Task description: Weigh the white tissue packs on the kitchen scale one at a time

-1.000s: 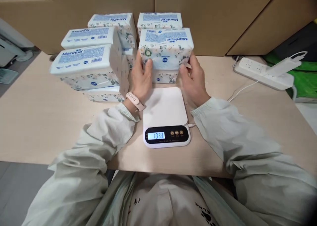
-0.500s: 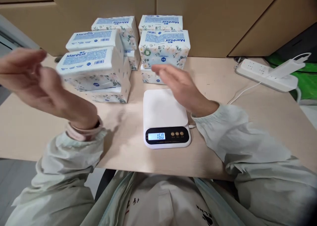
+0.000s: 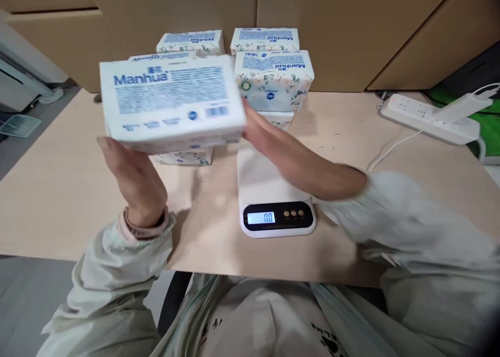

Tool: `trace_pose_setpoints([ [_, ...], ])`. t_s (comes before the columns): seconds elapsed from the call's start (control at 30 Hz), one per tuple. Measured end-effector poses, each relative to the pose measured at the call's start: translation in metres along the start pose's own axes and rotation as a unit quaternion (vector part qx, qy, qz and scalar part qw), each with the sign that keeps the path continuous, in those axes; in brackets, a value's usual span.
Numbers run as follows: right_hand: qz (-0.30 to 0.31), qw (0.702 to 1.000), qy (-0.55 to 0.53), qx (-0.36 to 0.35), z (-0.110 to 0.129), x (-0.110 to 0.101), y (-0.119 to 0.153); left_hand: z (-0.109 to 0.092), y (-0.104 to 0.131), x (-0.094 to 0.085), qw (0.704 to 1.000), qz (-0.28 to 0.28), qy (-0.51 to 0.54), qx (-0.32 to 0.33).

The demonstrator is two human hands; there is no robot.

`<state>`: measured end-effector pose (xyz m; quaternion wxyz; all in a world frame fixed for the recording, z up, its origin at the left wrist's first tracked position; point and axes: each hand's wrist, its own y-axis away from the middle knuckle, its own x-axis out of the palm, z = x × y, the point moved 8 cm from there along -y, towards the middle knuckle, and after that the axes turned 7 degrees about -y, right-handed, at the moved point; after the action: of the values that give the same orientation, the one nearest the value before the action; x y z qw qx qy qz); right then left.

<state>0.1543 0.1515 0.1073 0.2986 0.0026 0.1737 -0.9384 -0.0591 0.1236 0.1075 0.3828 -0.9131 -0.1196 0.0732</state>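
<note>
A white and blue tissue pack is held up in the air between my two hands, slightly blurred by motion. My left hand grips its near left side from below, with most fingers hidden under the pack. At the pack's right end, my right hand presses against it, its fingertips partly hidden. Below my right forearm lies a white digital scale, its display lit and reading 0.0. Behind the held pack, more tissue packs stand stacked, largely covered by it.
Another stack of floral tissue packs stands behind the scale. A white power strip with a plug and cable lies at the right. Brown cardboard closes off the table's back edge.
The front top pack from the left stack is now lifted between both hands. My left hand came in from the far left. The scale's reading went from 16.0 to 0.0.
</note>
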Motion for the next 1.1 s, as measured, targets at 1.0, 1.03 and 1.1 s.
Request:
trace_pose_setpoints([
  [1.0,-0.424,0.899,0.103,0.037,-0.043,-0.095,0.179,0.054,0.087,0.060,0.945,0.107,0.074,-0.299],
  [1.03,-0.420,0.900,0.108,0.040,-0.043,-0.094,0.179,0.054,0.087,0.060,0.947,0.103,0.074,-0.296],
  [1.1,-0.411,0.904,0.115,0.039,-0.043,-0.093,0.179,0.054,0.087,0.056,0.953,0.081,0.074,-0.281],
])
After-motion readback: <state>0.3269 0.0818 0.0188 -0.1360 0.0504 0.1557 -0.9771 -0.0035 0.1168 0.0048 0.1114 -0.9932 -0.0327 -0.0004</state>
